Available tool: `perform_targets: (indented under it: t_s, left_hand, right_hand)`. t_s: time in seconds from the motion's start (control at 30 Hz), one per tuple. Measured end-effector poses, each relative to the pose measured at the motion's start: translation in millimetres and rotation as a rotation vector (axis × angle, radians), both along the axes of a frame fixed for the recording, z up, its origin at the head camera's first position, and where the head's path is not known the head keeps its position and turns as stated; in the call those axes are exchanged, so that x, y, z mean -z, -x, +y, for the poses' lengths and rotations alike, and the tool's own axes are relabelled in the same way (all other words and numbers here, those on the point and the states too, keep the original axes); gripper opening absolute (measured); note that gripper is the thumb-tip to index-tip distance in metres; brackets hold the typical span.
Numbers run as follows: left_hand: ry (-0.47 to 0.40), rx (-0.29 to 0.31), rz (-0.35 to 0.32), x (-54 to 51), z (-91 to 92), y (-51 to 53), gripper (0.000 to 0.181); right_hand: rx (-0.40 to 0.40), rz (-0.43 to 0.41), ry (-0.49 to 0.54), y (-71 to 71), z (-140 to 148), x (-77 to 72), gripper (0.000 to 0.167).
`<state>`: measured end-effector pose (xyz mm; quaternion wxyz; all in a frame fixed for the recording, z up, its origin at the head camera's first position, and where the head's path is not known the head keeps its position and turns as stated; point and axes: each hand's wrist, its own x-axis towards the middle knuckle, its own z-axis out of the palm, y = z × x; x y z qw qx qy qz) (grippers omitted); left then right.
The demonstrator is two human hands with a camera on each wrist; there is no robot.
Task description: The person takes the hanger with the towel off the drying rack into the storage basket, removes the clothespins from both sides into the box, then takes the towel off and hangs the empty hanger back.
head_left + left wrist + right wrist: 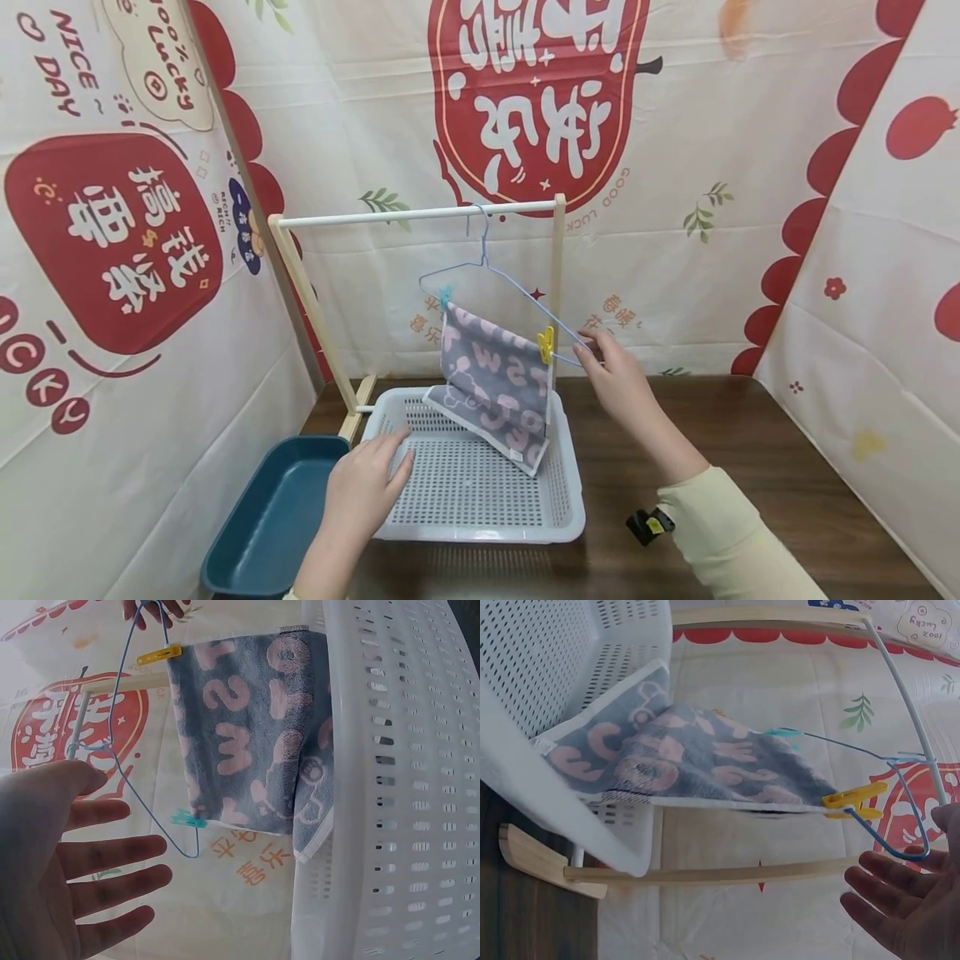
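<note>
A blue wire hanger (512, 282) hooks over the white rod (420, 214) of a small wooden rack and tilts down to the right. From it hangs a grey towel with pink letters (495, 367), fastened by a teal clip (446, 297) and a yellow clip (546, 343). The towel's lower part drops into a white perforated basket (480, 533). My right hand (618, 379) pinches the hanger's lower right corner, beside the yellow clip. Over the basket's left side, my left hand (365, 483) holds nothing, its fingers spread in the left wrist view.
A dark teal basin (262, 517) stands left of the basket on the brown wooden table (675, 433). The rack's wooden posts (311, 308) rise behind the basket. Printed cloth (750, 275) surrounds the table at the back and sides. The right wrist wears a black strap (647, 527).
</note>
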<state>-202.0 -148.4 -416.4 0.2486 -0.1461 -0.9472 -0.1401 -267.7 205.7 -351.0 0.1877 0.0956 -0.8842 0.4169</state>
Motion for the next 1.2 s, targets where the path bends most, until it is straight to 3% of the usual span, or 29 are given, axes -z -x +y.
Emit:
perform_targets:
  t_s: [0.27, 0.53, 0.7, 1.2]
  left_hand:
    - [-0.018, -0.006, -0.016, 1.4, 0.8, -2.8, 0.037]
    - [-0.039, -0.008, -0.045, 2.4, 0.8, -1.4, 0.038]
    - [-0.047, 0.002, -0.018, 1.9, 2.0, -0.7, 0.036]
    - [-0.087, 0.030, 0.093, -5.9, 7.6, 2.8, 0.030]
  right_hand:
    - [-0.005, 0.000, -0.010, 3.7, -8, -6.7, 0.042]
    - [0.008, -0.035, -0.004, 12.9, -16, -12.5, 0.029]
    - [0.007, -0.071, 0.041, 20.2, -20, -11.0, 0.028]
    - [0.039, 0.163, 0.110, 25.8, -29, -7.1, 0.028]
